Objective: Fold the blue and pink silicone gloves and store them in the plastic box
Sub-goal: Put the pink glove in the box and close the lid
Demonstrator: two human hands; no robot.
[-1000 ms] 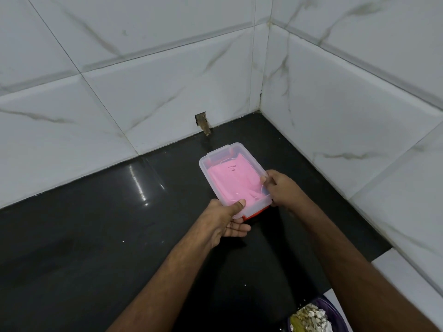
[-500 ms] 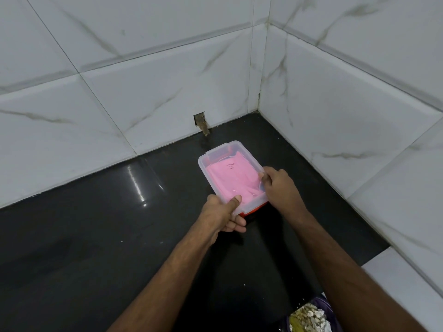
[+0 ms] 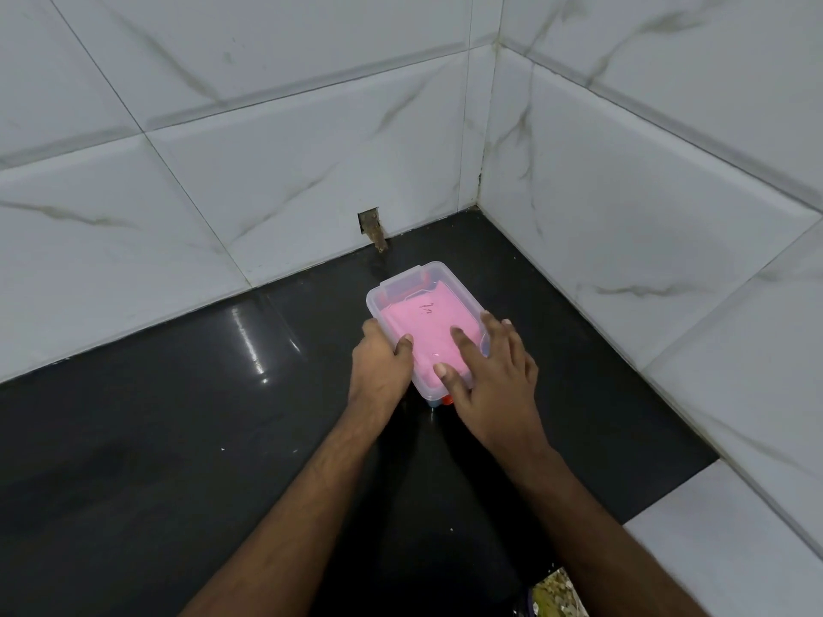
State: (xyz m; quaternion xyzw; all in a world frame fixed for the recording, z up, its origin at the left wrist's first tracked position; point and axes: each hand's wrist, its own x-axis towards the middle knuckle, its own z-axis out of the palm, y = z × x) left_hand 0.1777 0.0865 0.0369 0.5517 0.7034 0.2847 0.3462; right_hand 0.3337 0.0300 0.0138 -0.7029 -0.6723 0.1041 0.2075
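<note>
A clear plastic box (image 3: pixel 403 285) with its lid on lies on the black countertop (image 3: pixel 178 416) near the tiled corner. The folded pink glove (image 3: pixel 427 322) shows through the lid; no blue glove can be made out. My left hand (image 3: pixel 383 358) grips the box's left side, thumb on the lid. My right hand (image 3: pixel 490 371) lies flat on the lid's near right part, fingers spread and pressing down. An orange clasp (image 3: pixel 447 399) peeks out at the near end of the box.
White marble-look tiled walls (image 3: pixel 623 216) meet in a corner behind and to the right of the box. A small broken notch (image 3: pixel 372 227) sits at the wall base. A bowl with bits of food (image 3: pixel 552 594) shows at the bottom edge.
The right hand moved from gripping the box's right edge to lying flat on top of the lid. The left hand shifted from the near corner up along the left side.
</note>
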